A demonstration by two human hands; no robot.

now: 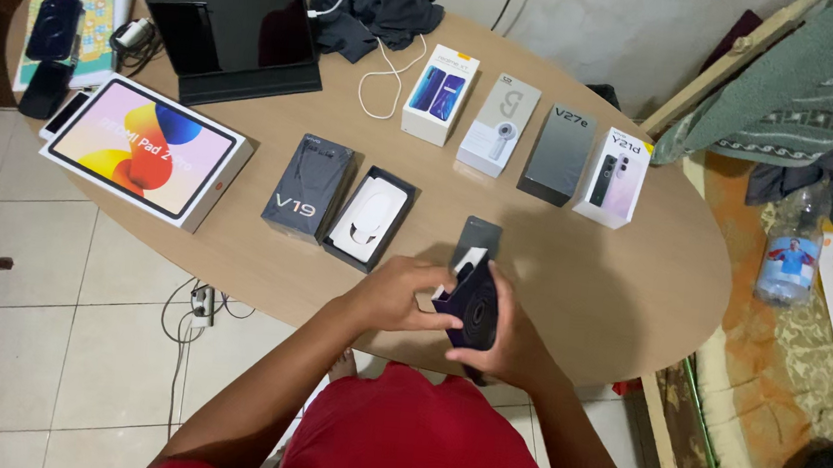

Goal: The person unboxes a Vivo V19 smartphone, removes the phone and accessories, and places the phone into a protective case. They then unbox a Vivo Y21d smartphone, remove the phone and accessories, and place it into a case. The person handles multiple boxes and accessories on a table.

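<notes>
right hand (507, 347) cupped the dark phone case (473, 307) from behind for support — left hand (396, 294) fingers pinched its white insert (467, 263), open phone box (370, 219) just beyond them.

Four upright phone boxes (526, 133) line the far edge, a colourful flat tablet box (148, 148) lies left.

Oval wooden table (593, 280), phone boxes (559, 153), tablet (229, 22)

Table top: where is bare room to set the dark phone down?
Most bare wood lies on the table right of both hands, below the four upright boxes. A smaller patch lies between the open tray and those boxes. The left end is crowded by the tablet box and the propped tablet.
</notes>
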